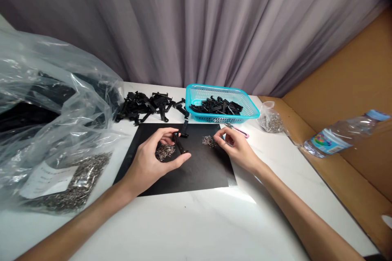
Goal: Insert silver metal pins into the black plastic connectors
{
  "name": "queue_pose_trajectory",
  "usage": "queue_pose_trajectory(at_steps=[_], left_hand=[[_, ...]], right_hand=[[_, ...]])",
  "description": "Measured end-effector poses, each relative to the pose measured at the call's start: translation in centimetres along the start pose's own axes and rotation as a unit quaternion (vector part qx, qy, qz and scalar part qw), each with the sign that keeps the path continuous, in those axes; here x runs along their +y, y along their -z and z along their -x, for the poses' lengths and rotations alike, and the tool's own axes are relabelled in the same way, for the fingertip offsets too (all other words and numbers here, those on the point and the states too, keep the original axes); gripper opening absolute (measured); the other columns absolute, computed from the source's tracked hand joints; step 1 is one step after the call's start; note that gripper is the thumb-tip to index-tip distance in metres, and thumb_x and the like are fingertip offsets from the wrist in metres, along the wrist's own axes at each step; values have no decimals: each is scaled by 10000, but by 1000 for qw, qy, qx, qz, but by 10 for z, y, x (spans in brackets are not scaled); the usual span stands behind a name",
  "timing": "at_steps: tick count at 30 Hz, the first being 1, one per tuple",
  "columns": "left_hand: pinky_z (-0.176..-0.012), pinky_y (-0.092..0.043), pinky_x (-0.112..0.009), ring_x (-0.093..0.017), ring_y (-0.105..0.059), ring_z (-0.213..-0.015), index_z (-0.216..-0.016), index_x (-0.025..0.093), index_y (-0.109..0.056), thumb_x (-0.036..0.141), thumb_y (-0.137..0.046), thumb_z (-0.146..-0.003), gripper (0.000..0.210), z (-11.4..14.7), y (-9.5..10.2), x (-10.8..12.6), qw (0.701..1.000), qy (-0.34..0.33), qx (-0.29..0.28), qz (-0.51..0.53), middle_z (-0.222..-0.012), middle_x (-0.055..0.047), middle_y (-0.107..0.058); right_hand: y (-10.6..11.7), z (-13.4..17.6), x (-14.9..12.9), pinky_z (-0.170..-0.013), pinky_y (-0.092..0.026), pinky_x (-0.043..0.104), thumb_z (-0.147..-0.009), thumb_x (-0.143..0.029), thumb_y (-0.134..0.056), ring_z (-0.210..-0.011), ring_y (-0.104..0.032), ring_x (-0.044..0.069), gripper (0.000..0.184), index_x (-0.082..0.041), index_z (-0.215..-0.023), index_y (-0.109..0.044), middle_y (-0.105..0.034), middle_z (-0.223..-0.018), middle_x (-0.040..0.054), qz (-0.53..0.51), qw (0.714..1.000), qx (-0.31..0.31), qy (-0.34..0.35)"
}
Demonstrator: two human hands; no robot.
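Between thumb and fingers, my left hand (150, 155) grips a black plastic part (178, 143) above a black mat (196, 175). Behind that part another black plastic piece (184, 128) shows at the mat's far edge. A pile of small metal pieces (164, 151) lies on the mat, partly hidden by my left hand. My right hand (234, 144) has its thumb and fingertips pinched together at the edge of a smaller pile of metal pieces (208, 141). Whatever is between those fingertips is too small to make out.
A turquoise basket (220, 120) holds several black parts; a heap of black parts (143, 106) lies left of it. A pink-handled tool (241, 131) rests by my right hand. Plastic bags of metal pieces (82, 179) stand left and right (271, 122). A bottle (337, 136) lies far right.
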State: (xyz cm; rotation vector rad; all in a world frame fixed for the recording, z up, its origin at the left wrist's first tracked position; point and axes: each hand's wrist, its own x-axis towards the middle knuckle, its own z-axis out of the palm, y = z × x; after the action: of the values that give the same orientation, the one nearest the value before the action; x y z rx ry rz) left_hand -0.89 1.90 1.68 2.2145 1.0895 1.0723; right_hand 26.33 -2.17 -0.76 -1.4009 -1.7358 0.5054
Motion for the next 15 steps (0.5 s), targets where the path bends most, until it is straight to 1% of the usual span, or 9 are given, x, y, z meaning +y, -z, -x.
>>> queue_pose_trajectory(at_steps=[3,7,11,13,15], left_hand=[[-903,-584,-354,-205,-687,-941,-1217,254,-616,458,-827,-766,538,2,-1,1,1000,-14,-21,-3,-1133,-21,-726],[-911,-586,-364,-217,-687,-970,-1259,261,-604,484,-817,-775,574,6,-3,1,999,-22,-41,-12,-1162,-29,-719],[-913,-583,-366,-222,-683,-984,-1267,254,-595,487,-808,-787,575,7,-4,-1,998,-28,-48,-17,-1164,-40,-706],[-907,-582,-367,-222,-678,-979,-1269,251,-593,487,-807,-789,576,7,-5,-1,998,-33,-49,-20,-1152,-44,-701],[-915,-579,-375,-222,-673,-981,-1273,251,-591,490,-808,-788,583,6,-6,-2,998,-36,-52,-22,-1150,-45,-696]], right_hand=[[2,1,-5,-612,-392,277,-1015,-417,-554,-700,-505,150,256,-189,-931,-635,-657,-871,31,-56,998,-27,-26],[2,1,-4,-623,-389,275,-1007,-431,-571,-704,-486,149,262,-186,-949,-647,-653,-886,31,-68,996,-39,-31],[-1,-1,2,-615,-378,282,-998,-405,-594,-663,-471,149,239,-188,-930,-666,-654,-844,20,-40,999,-7,-32],[-3,-3,6,-639,-393,291,-996,-363,-601,-668,-491,154,198,-190,-945,-682,-681,-861,26,-19,999,12,-28],[-4,-4,9,-683,-426,304,-994,-316,-608,-715,-540,168,156,-194,-985,-705,-706,-909,40,-1,1000,21,-18]])
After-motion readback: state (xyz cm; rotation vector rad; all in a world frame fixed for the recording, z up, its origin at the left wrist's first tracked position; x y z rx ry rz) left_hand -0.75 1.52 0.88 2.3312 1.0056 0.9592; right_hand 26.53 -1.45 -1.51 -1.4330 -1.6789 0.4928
